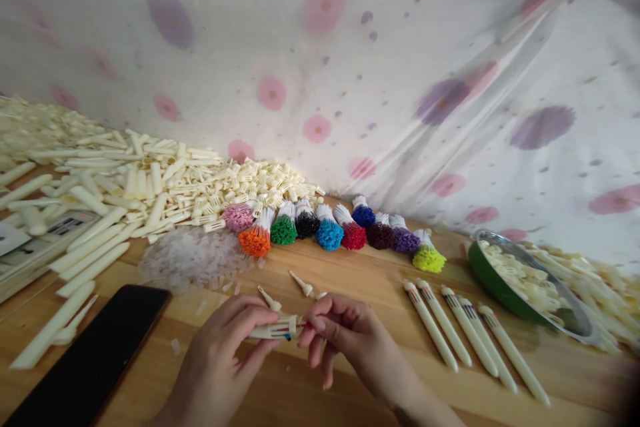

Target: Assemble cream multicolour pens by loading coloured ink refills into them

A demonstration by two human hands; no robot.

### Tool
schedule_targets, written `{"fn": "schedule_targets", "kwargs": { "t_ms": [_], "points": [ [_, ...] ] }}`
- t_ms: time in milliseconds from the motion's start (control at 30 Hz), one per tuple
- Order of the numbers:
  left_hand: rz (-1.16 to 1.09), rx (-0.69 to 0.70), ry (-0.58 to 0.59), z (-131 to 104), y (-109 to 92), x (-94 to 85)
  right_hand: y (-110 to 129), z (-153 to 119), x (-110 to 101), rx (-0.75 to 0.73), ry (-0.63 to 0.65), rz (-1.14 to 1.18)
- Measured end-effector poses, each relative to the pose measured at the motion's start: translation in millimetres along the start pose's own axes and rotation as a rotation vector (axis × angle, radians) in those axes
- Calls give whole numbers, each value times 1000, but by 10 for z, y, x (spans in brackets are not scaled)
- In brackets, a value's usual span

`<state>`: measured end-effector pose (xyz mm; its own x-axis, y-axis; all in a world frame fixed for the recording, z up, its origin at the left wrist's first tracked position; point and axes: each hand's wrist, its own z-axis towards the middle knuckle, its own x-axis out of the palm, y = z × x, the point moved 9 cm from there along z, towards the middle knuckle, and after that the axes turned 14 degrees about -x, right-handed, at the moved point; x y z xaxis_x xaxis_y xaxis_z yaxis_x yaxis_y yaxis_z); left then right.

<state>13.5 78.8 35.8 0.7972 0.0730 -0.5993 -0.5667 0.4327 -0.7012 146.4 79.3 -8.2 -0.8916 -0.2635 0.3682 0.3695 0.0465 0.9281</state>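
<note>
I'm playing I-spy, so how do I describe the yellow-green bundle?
Look at the wooden table, below the flowered sheet. Follow the row of coloured bundles to its right end, toward the green bowl. The yellow-green bundle is last, beside the purple one, and the only one that colour.

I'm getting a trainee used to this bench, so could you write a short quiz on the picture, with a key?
1. Count: how many cream pens lie between the right hand and the green bowl?
2. True or false: the left hand holds a cream pen part.
3. Fill in: the rightmost white-stemmed bundle has ... ends.

Key:
1. Five.
2. True.
3. Yellow-green.
</note>
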Motion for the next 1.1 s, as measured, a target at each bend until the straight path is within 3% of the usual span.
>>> {"fn": "schedule_targets", "kwargs": {
  "t_ms": [200,367,433,533,633,700,933,1100],
  "points": [
    [5,2,-5,-3,4,9,-150,-41,-42,53,-202,-79],
    [-18,6,-12,-4,5,-5,-127,-72,-60,41,-233,-197],
    [-25,8,-8,0,1,-14,-39,-72,-90,-16,-208,-286],
    [-53,-6,0,12,1,-29,234,-73,-89,-242,-145,-514],
    [-79,-35,18,18,16,-22,482,-107,14,-490,-66,-732],
    [-86,-49,31,16,27,-8,549,-122,75,-574,-35,-817],
    [-92,-68,33,-1,53,10,644,-142,125,-697,-57,-891],
    [-99,-71,37,-3,55,7,624,-137,93,-646,-66,-897]
  ]
}}
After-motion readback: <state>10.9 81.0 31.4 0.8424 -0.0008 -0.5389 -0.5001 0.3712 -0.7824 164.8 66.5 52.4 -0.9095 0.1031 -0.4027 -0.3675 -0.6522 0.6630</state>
